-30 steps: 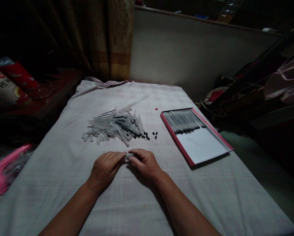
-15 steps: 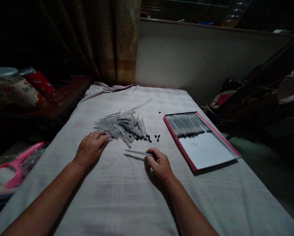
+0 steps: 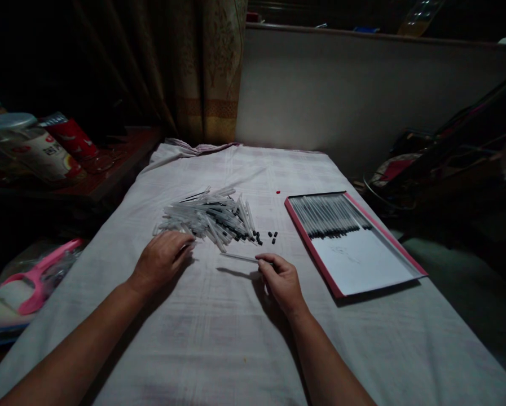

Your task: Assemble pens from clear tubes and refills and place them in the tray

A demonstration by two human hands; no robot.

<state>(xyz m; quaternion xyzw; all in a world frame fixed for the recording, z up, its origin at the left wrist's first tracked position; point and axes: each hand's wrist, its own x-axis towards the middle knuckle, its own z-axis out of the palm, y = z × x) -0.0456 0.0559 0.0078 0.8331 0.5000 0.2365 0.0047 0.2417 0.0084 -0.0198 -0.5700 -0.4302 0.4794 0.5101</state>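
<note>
My right hand (image 3: 281,281) pinches a thin, pale pen (image 3: 240,257) between thumb and fingers, its free end pointing left, raised above its shadow on the cloth. Beside the near left edge of a loose pile of translucent pens (image 3: 210,217), my left hand (image 3: 162,260) is closed with the fingertips together; what it holds, if anything, is too dark to make out. Several small black caps (image 3: 273,234) lie to the right of the pile. In the shallow red-edged box (image 3: 363,270), clear pens (image 3: 326,214) lie in a row, black ends towards me.
A white cloth (image 3: 193,349) covers the table. One small red piece (image 3: 278,192) lies beyond the black caps. At the left are plastic jars (image 3: 36,149) on a dark side table, and a pink handled object (image 3: 39,276) lower down. A curtain (image 3: 206,73) hangs behind.
My left hand has drawn slightly back from the pile towards me. The pen in my right hand has tilted a little and stays held. The whole view has shifted slightly.
</note>
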